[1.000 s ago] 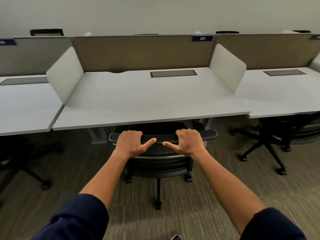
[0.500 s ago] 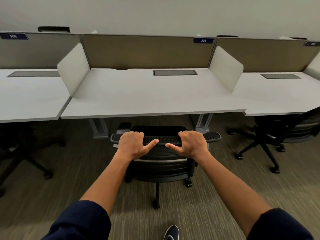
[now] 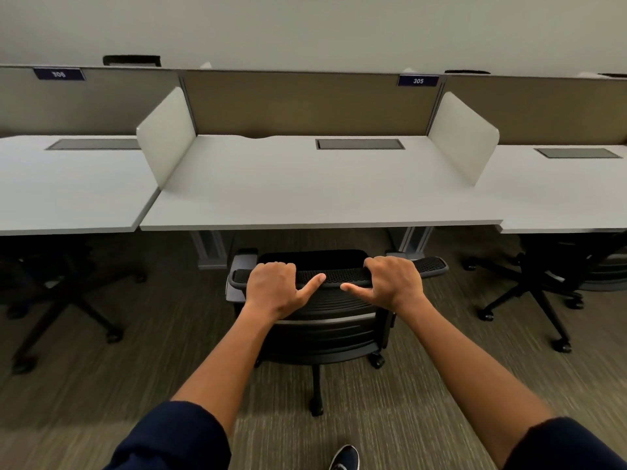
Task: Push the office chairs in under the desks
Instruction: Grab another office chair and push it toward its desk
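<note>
A black mesh office chair (image 3: 325,334) stands on the carpet in front of the middle white desk (image 3: 322,198), which bears the label 305. Its backrest faces me, and the seat sits just short of the desk's front edge. My left hand (image 3: 274,286) grips the left part of the backrest's top rail, fingers curled over it and thumb pointing inward. My right hand (image 3: 390,283) grips the right part of the same rail in the same way. Both arms are stretched forward.
A black chair (image 3: 61,286) sits partly under the left desk and another (image 3: 549,276) partly under the right desk, wheeled legs sticking out. White side dividers (image 3: 166,137) (image 3: 464,137) flank the middle desk, with grey desk legs (image 3: 210,249) beneath. My shoe (image 3: 344,457) shows at the bottom.
The gap between the chair's backrest and the desk's front edge has grown in view, and more of the seat shows. Both hands keep their grip. My shoe has come into view.
</note>
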`<state>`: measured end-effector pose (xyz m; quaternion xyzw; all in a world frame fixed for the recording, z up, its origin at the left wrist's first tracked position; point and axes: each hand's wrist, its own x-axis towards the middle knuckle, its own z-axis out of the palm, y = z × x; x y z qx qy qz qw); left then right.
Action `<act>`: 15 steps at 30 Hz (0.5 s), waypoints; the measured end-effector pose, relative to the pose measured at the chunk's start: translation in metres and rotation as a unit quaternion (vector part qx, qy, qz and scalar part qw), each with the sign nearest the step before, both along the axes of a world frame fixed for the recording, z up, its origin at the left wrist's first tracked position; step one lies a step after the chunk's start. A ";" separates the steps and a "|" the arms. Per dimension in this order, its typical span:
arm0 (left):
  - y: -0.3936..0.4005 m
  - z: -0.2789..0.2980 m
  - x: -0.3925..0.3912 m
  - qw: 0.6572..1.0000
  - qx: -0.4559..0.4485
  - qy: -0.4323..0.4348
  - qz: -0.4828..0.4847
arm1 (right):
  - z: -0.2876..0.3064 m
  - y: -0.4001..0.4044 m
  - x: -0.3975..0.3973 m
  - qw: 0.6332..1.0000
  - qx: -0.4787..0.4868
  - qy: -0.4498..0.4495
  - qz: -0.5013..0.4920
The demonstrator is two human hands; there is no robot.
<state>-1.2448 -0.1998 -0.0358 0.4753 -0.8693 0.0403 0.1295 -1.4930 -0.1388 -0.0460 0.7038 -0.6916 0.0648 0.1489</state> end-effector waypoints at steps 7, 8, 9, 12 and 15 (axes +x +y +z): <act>-0.025 0.004 -0.015 1.000 -0.008 -0.007 -0.018 | 0.002 -0.017 -0.013 1.000 0.003 -0.010 -0.012; -0.026 0.005 -0.016 1.000 -0.010 -0.007 -0.023 | 0.002 -0.017 -0.013 1.000 0.001 -0.012 -0.013; -0.034 0.005 -0.017 1.000 -0.010 -0.008 -0.026 | 0.002 -0.024 -0.015 1.000 0.001 -0.013 -0.013; -0.055 0.004 -0.019 0.999 -0.013 -0.006 -0.028 | 0.000 -0.043 -0.016 0.999 -0.005 -0.017 -0.031; -0.071 0.001 -0.022 1.000 -0.017 0.000 -0.026 | -0.001 -0.060 -0.016 0.998 -0.010 -0.028 -0.051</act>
